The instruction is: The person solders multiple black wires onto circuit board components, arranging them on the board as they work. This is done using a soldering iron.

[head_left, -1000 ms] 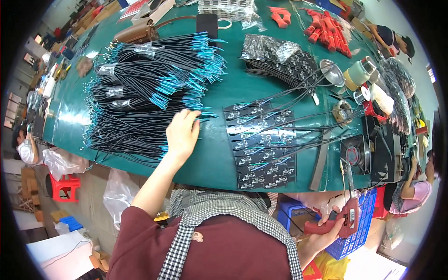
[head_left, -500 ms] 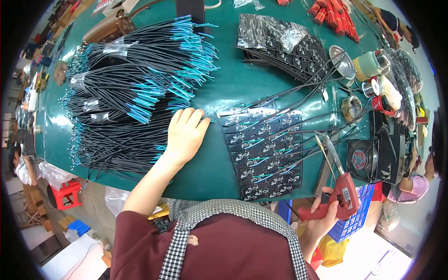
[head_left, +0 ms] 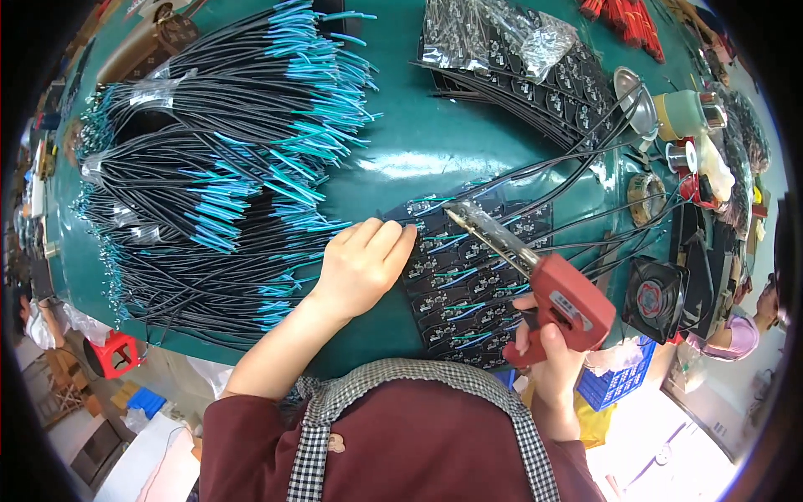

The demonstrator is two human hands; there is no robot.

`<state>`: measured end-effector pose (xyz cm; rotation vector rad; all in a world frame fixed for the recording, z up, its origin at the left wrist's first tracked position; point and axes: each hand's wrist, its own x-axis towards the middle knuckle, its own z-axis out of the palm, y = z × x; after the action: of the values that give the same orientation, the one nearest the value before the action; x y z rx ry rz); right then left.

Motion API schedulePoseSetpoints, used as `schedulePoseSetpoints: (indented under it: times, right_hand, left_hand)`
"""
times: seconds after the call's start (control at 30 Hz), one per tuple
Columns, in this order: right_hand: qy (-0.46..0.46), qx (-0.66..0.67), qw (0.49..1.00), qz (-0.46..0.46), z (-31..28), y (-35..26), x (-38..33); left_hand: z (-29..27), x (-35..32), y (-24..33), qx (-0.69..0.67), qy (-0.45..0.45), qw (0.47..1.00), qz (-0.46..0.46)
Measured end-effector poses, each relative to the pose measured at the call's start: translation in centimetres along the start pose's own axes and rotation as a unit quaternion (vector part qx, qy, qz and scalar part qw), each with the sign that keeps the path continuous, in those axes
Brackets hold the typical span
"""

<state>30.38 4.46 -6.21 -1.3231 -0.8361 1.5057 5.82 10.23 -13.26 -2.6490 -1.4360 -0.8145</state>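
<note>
My left hand [head_left: 368, 261] is closed in a pinch at the left edge of a panel of small black circuit boards [head_left: 427, 311]. A black cable with a blue wire end seems to be in its fingers, which mostly hide it. My right hand [head_left: 552, 345] grips a red soldering gun [head_left: 573, 303]. The gun's metal tip points up and left, over the panel's upper rows, near my left fingers; whether it touches a board I cannot tell. Short blue and teal wires lie across the boards, and black cables [head_left: 577, 159] run off them to the right.
Bundled black cables with blue ends [head_left: 201, 109] cover the table's left side. Stacked circuit board panels [head_left: 519, 75] lie at the back. At right stand a metal bowl [head_left: 637, 105], a green cup [head_left: 682, 115], a solder spool [head_left: 682, 156], a tape roll [head_left: 646, 199] and a fan [head_left: 655, 289].
My left hand has moved right, from the cable pile to the panel's edge. My right hand has brought the soldering gun up and left, over the boards. The view has shifted slightly.
</note>
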Motion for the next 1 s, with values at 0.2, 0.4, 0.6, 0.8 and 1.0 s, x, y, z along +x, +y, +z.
schedulePoseSetpoints:
  times: [0.2,0.4,0.6,0.8,1.0]
  right_hand:
    - [-0.023,-0.015,0.999,0.031,-0.5,1.6,-0.1]
    - [-0.039,-0.030,0.998,0.046,-1.1,1.9,-0.9]
    - [-0.056,-0.028,0.997,0.052,-1.2,2.1,-0.9]
    - [-0.057,-0.033,0.995,0.069,-1.1,2.0,-0.9]
    - [-0.066,-0.047,0.993,0.081,-0.8,1.8,-0.9]
  left_hand:
    - [-0.1,0.0,-0.2,-0.033,-0.037,0.998,-0.035]
    - [0.2,-0.9,0.2,-0.035,-0.006,0.999,-0.005]
    - [0.4,-0.9,0.2,-0.049,-0.017,0.999,-0.016]
    - [0.3,-0.6,0.1,-0.046,-0.035,0.998,-0.015]
    - [0.3,-0.6,0.2,-0.044,-0.034,0.998,-0.021]
